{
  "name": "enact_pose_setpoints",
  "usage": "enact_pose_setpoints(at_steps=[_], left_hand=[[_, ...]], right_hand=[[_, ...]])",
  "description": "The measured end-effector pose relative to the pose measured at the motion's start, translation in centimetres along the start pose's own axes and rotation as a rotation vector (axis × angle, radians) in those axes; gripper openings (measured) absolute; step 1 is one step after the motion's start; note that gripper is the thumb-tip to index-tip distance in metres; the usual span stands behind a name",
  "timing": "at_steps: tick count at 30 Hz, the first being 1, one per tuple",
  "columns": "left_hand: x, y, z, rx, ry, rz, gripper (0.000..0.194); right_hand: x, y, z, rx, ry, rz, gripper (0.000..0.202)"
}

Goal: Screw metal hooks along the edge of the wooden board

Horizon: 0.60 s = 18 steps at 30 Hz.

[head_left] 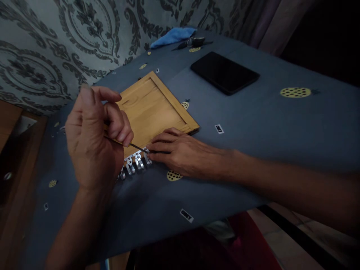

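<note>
My left hand (97,131) is closed around a screwdriver (137,147), its thin dark shaft slanting down to the right; most of the handle is hidden in the fist. The shaft's tip reaches the metal hook rack (137,159), a row of several silver hooks along the near edge of a wooden panel (153,108). Stretched out flat, the fingers of my right hand (180,152) lie on the panel's near right corner, beside the tip and the end hook. Whether these fingers touch the tip I cannot tell.
The panel lies on a dark blue tablecloth (253,131) printed with pineapples. Behind it to the right is a black tablet or phone (225,72). A blue cloth (174,36) and a dark tool (192,42) lie at the back, by the patterned curtain (87,26).
</note>
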<state>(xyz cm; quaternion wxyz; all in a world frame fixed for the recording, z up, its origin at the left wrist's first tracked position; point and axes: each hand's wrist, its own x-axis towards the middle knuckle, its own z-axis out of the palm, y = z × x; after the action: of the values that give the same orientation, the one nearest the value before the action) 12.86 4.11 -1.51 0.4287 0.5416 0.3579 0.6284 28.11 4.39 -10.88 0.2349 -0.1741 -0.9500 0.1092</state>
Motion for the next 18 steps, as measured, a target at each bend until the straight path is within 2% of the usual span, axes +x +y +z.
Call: enact_pose_setpoints(at_steps=[11, 14, 18], left_hand=[[0.61, -0.33, -0.14, 0.033, -0.193, -0.013, 0.026], [0.75, -0.26, -0.19, 0.042, -0.234, -0.046, 0.019], [0.92, -0.09, -0.37, 0.068, -0.331, -0.09, 0.019]], right_hand=[[0.09, -0.11, -0.03, -0.005, -0.003, 0.009, 0.029], [0.09, -0.12, 0.01, -0.01, 0.0, 0.009, 0.03], [0.11, -0.16, 0.01, 0.002, -0.007, 0.01, 0.03]])
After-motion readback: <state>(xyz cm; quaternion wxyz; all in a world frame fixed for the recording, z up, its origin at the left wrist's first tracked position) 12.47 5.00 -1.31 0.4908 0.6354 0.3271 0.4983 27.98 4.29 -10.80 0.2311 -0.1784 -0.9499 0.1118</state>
